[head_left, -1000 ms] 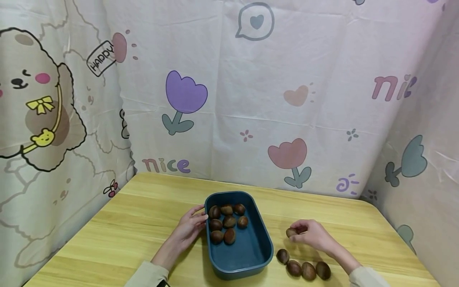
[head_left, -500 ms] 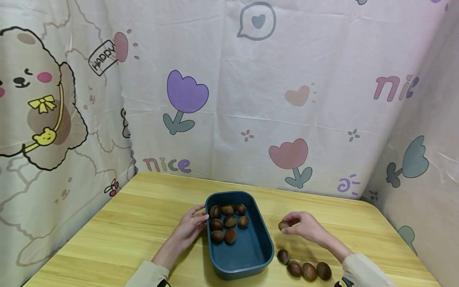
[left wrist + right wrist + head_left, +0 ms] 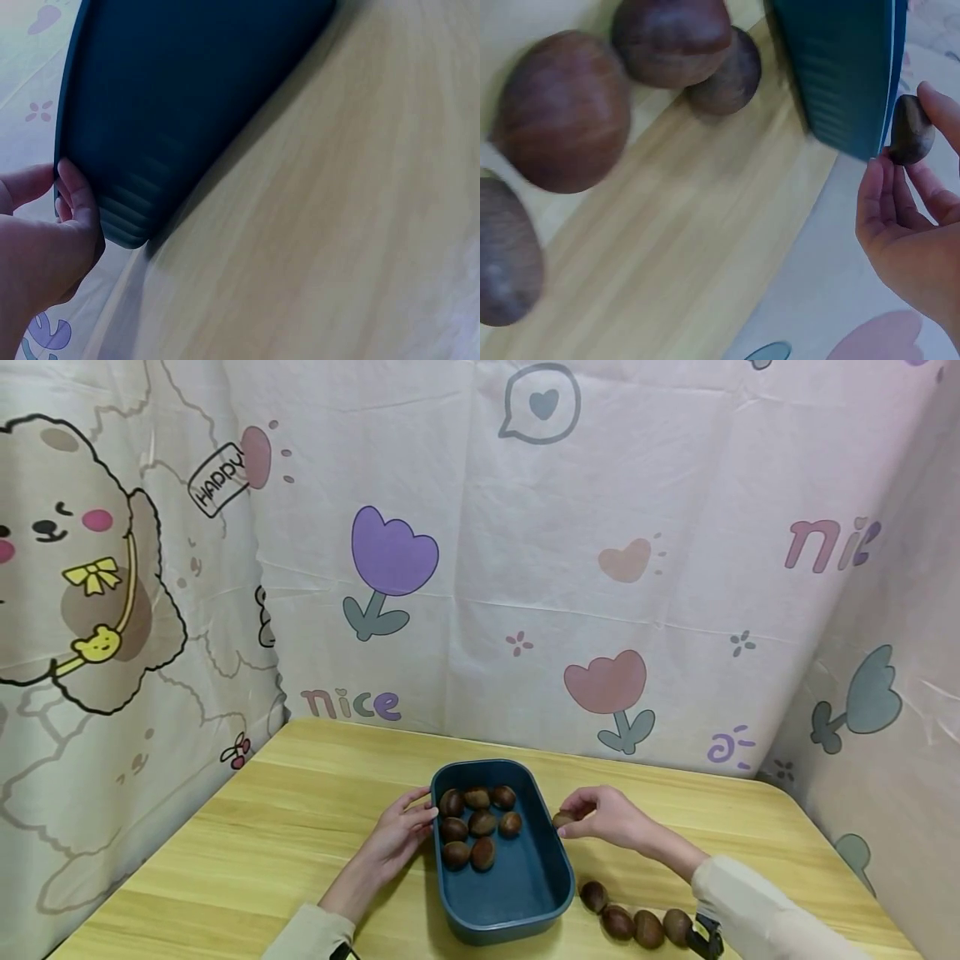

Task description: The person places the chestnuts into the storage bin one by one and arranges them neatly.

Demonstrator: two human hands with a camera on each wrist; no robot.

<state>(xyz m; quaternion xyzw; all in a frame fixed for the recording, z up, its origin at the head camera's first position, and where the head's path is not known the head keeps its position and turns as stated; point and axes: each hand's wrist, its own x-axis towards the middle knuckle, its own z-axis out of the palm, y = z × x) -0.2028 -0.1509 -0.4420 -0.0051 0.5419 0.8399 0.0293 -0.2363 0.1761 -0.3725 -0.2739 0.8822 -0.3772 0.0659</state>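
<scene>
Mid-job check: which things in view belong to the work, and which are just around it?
Part of the job:
dark blue tray, held at its edge by the left hand
chestnut in the right hand
eight chestnuts in the tray
four chestnuts beside it

Just around:
wood-grain table
printed fabric backdrop

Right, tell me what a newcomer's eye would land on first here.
Probably the dark blue box on the wooden table, with eight chestnuts gathered toward its far end. Next, likely the right hand pinching another chestnut at the box's right side, and the big purple tulip printed on the cloth behind.
</scene>
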